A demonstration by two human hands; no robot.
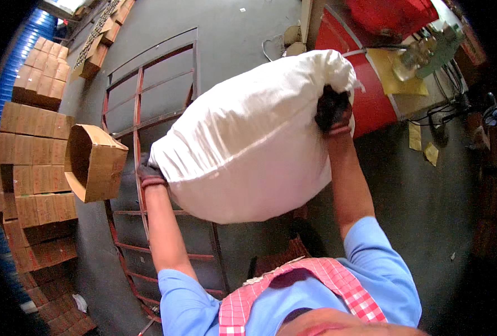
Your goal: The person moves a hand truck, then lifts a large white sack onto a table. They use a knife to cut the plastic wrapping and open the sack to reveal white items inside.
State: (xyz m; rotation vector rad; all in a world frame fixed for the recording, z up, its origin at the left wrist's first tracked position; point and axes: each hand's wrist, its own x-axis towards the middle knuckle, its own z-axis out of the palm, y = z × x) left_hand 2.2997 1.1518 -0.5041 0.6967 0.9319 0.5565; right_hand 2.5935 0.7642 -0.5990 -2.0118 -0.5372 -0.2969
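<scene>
A large, full white sack (243, 145) spans the space between my two outstretched arms and hides much of what lies behind it. My left hand (149, 169), in a dark glove with a reddish cuff, grips the sack's left end. At the upper right, my gloved right hand (333, 111) is closed on the sack near its gathered, bunched end. The fingers of both hands are partly lost in the dark gloves and the folds of the cloth.
Stacked brown cartons (35, 179) line the left side, with an open cardboard box (100, 162) beside them. A reddish metal frame (138, 106) lies on the grey floor (231, 33). Right of the sack stands a red-sided workbench (371, 106) with a clear container (415, 59) and cables (447, 106).
</scene>
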